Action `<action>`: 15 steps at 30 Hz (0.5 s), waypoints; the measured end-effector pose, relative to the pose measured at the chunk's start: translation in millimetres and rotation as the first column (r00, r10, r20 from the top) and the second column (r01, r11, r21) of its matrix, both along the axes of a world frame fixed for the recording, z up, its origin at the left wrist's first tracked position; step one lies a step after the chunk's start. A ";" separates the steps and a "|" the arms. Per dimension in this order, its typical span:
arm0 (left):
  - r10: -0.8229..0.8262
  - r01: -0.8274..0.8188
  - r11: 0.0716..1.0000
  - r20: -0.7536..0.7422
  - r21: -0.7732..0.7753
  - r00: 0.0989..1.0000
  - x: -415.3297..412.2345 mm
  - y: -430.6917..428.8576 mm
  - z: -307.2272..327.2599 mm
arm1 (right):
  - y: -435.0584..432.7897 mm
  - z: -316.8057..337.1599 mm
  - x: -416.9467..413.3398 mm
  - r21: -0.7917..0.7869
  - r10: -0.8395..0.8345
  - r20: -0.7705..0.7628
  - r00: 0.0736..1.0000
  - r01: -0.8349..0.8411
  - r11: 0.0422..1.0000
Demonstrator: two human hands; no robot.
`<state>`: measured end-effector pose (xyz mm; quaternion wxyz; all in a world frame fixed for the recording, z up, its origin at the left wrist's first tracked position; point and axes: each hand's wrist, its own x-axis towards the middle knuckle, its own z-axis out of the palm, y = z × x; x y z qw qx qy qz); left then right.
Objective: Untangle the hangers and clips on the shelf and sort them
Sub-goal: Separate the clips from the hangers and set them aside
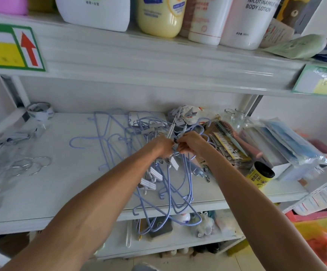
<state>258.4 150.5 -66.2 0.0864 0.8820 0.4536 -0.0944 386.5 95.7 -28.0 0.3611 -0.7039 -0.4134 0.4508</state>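
Over shelf (pixel 61 182), left hand (pixel 162 146) & right hand (pixel 192 142) meet, both grips pinching tangle of blue hangers (pixel 170 192) w/ clips (pixel 148 183); bundle dangles past front edge. Best: steady one hook, ease other out, no yanking.

Hanger tangle (pixel 178 184) sits in the middle of the middle shelf (pixel 61 182), spilling over its front edge, with the left hand (pixel 161 146) and right hand (pixel 191 142) meeting on top. Loose hangers (pixel 31 165) lie well left, tape roll (pixel 39 111) back-left. Hairbrush (pixel 235 133) just right of the tangle, canister (pixel 259 176) in front of it, packets (pixel 291 141) further right. Bottles (pixel 160 16) stand on the upper shelf (pixel 139 55).
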 end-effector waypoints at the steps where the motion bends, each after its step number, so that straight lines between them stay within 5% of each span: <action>1: -0.005 0.005 1.000 -0.039 -0.014 0.999 -0.3 0.1 0.7 | -0.7 -2.3 -0.3 -0.002 -0.013 -0.006 1.000 0.013 1.000; 11: -0.081 0.030 0.990 -0.384 -0.137 0.920 12.7 4.7 14.4 | -12.1 -3.1 -0.2 -0.002 -0.062 -0.038 0.997 0.062 0.998; 15: -0.076 0.031 0.991 -0.343 -0.134 0.936 13.0 -4.0 19.9 | -14.4 -4.9 -1.1 0.020 -0.099 -0.041 0.994 0.100 0.995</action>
